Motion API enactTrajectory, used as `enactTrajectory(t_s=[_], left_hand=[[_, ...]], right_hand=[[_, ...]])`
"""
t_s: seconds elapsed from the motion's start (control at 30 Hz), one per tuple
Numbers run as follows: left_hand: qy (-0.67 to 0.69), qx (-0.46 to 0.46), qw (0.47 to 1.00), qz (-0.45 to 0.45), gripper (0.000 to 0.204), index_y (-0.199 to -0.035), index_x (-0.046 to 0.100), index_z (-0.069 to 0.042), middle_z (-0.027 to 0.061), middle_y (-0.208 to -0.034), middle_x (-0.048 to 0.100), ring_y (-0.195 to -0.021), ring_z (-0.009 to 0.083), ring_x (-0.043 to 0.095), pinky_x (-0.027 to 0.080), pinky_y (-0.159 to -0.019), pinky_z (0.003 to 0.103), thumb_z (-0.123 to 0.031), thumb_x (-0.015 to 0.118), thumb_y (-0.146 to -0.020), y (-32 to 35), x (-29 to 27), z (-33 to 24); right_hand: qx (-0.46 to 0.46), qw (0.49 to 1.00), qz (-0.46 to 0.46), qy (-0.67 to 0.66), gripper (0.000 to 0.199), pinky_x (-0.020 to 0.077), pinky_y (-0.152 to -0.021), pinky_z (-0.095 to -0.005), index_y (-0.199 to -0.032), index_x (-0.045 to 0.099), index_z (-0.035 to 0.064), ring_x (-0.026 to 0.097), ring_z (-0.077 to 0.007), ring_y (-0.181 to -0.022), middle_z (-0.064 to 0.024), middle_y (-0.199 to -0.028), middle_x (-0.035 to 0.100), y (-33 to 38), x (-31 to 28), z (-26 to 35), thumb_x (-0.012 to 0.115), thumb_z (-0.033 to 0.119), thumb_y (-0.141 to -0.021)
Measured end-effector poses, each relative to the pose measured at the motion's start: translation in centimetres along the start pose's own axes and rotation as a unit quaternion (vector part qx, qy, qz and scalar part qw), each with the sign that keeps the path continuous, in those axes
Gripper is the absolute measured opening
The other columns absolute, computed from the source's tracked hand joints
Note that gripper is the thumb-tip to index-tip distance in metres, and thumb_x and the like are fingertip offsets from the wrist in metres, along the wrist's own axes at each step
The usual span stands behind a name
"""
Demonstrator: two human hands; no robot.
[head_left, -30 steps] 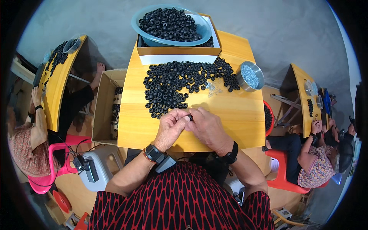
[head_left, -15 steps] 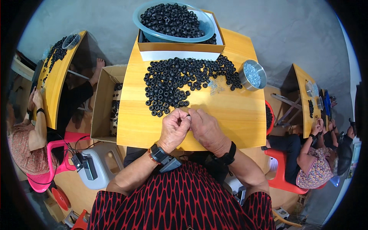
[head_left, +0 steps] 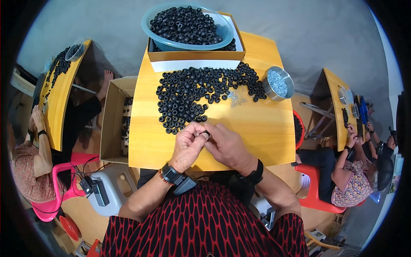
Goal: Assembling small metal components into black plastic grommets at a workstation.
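My left hand point(head_left: 187, 145) pinches a small black round piece point(head_left: 207, 133) between thumb and finger, above the front part of the wooden table. Pressed up against it is my right hand point(head_left: 230, 147), its fingers closed; what they hold, if anything, is hidden. Just beyond my hands spreads a heap of black round pieces with holes point(head_left: 184, 96). Some small clear or silvery pieces point(head_left: 238, 97) lie loose to the right of the heap. A metal bowl point(head_left: 289, 91) beside them holds many more of these shiny bits.
A blue basin point(head_left: 147, 32) full of black pieces sits in a shallow box point(head_left: 197, 65) at the table's far end. On the left stands a cardboard box point(head_left: 112, 124); a red container point(head_left: 303, 128) is at the right. People work at side tables point(head_left: 68, 98).
My hands have shifted slightly left and down within the view, still together. The right fingers have turned a little over the black piece. The table things appear slightly moved left as the view shifts.
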State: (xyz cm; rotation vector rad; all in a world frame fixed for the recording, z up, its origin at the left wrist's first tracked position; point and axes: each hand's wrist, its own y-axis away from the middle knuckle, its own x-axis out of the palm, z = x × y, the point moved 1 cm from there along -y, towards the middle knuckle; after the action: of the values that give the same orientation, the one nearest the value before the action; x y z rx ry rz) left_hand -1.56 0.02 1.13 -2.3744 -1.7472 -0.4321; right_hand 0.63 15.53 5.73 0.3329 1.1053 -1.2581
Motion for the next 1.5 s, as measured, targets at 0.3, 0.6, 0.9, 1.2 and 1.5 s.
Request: enactTrajectory(t_s=[0.3, 0.6, 0.9, 1.2, 1.5], left_hand=[[0.087, 0.010, 0.994, -0.059, 0.004, -0.101, 0.058, -0.004, 0.0085, -0.087, 0.066, -0.071, 0.0129, 0.065, 0.059, -0.063, 0.030, -0.005, 0.059, -0.097, 1.2, -0.9, -1.6], [-0.033, 0.157, 0.917, -0.366, 0.026, -0.122, 0.057, -0.004, 0.0058, -0.097, 0.066, -0.077, 0.0094, 0.061, 0.055, -0.069, 0.025, -0.010, 0.064, -0.097, 0.2, -15.5, -4.6], [-0.253, 0.218, 0.857, -0.393, 0.041, -0.134, 0.052, -0.001, 0.0059, -0.108, 0.064, -0.089, 0.0118, 0.060, 0.052, -0.082, 0.026, -0.002, 0.064, -0.094, -0.1, -15.3, -4.5], [-0.031, -0.006, 0.999, 0.012, 0.023, -0.117, 0.064, 0.001, 0.0066, -0.097, 0.069, -0.083, 0.0126, 0.065, 0.057, -0.077, 0.028, -0.011, 0.067, -0.097, 0.9, -0.2, -2.5], [0.055, -0.018, 0.997, 0.054, 0.016, -0.113, 0.061, 0.000, 0.0062, -0.095, 0.068, -0.080, 0.0130, 0.066, 0.057, -0.075, 0.029, -0.003, 0.064, -0.097, -0.8, 1.0, 0.4]], right_hand=[[0.083, 0.990, -0.109, -0.043, 0.027, 0.0535, -0.067, -0.0351, -0.114, 0.064, -0.0008, 0.065, -0.0289, -0.075, -0.0157, -0.087, 0.065, -3.2, -0.1, -7.4, 0.066, 0.002, -0.088], [0.145, 0.989, -0.002, 0.011, 0.013, 0.0529, -0.075, -0.0481, -0.099, 0.058, 0.0021, 0.064, -0.0417, -0.089, -0.0180, -0.099, 0.061, -3.8, 0.5, -5.7, 0.064, 0.009, -0.090], [0.178, 0.968, -0.065, -0.167, 0.014, 0.0530, -0.068, -0.0304, -0.101, 0.056, 0.0013, 0.065, -0.0190, -0.075, -0.0097, -0.090, 0.063, 0.6, -0.1, -2.9, 0.067, 0.001, -0.091], [0.176, 0.942, -0.074, -0.276, 0.015, 0.0508, -0.067, -0.0230, -0.103, 0.061, 0.0016, 0.059, -0.0071, -0.075, -0.0022, -0.091, 0.061, 1.6, -1.4, -1.7, 0.070, 0.002, -0.091], [0.088, 0.962, -0.085, -0.243, 0.022, 0.0495, -0.065, -0.0351, -0.107, 0.063, 0.0036, 0.059, -0.0255, -0.071, -0.0117, -0.089, 0.057, 1.9, -1.6, -1.3, 0.068, 0.000, -0.085]])
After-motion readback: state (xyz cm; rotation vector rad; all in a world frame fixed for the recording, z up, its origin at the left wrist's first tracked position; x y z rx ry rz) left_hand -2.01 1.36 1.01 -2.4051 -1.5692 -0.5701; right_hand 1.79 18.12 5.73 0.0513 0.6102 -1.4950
